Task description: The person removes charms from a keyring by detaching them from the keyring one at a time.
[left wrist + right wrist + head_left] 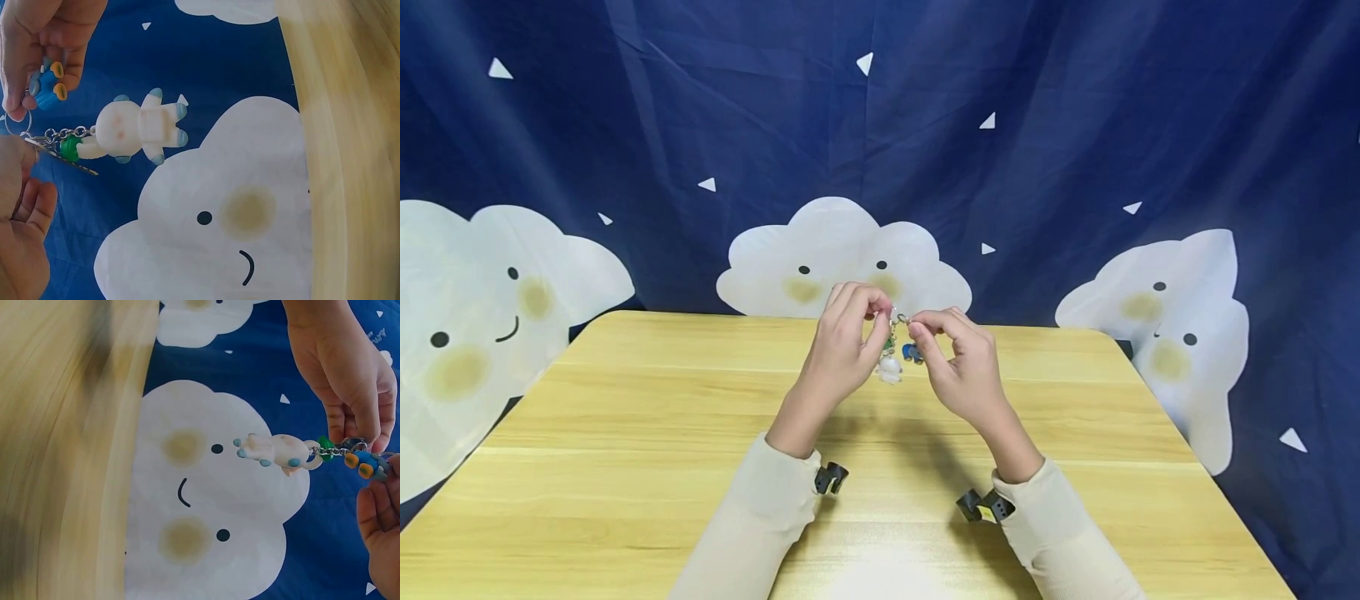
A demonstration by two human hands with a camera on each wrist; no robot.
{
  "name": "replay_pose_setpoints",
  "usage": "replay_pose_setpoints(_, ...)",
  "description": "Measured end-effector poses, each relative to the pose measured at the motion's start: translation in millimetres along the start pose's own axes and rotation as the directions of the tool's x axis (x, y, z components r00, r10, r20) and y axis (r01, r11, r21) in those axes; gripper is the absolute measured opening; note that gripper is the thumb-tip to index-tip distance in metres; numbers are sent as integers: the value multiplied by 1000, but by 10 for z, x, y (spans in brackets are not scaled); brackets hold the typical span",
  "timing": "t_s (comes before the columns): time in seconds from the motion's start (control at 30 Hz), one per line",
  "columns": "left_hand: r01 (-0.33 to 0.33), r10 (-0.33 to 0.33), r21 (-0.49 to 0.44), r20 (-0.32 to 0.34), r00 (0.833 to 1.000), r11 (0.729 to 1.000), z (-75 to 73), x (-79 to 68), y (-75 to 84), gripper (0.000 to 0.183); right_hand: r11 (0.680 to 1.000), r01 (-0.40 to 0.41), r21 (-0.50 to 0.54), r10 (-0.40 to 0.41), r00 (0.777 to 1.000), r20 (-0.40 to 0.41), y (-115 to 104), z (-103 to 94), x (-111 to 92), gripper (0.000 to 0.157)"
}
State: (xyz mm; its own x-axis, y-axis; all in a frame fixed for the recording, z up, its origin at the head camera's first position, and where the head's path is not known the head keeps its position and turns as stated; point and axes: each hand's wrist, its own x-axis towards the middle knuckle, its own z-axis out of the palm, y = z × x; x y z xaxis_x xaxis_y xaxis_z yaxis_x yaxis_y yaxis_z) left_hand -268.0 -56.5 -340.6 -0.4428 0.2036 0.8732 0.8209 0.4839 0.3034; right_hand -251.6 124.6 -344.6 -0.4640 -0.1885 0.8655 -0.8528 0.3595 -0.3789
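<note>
Above the table, my left hand (pixel 842 346) pinches a keychain by its metal clasp end between thumb and forefinger. From it hangs a white figurine (pixel 140 130) with pale blue feet, on a silver chain (pixel 69 132) beside a green bead (pixel 70 149) and a thin flat piece (pixel 75 165). My right hand (pixel 962 362) faces it, thumb and forefinger pinching a silver key ring (pixel 19 125). A small blue figure with orange feet (pixel 47 86) dangles right by the right fingers. The ring reaches between both hands' fingertips, which partly hide the join.
A light wooden table (pixel 662 417) lies under the hands. Behind it hangs a dark blue curtain (pixel 925 150) printed with white clouds and triangles. Black wrist cameras sit at both sleeve cuffs (pixel 775 475).
</note>
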Motion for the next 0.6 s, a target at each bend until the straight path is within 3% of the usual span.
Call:
replay_pose_setpoints(0.33,5,-4,-7,31,1000,1000,3,-7,3,8,1000,11,6,-11,1000,12,-1,-19,5,13)
replay_pose_setpoints(0.6,59,-57,-22,71,996,998,-2,-23,2,12,1000,18,10,-18,1000,0,-7,8,10,4)
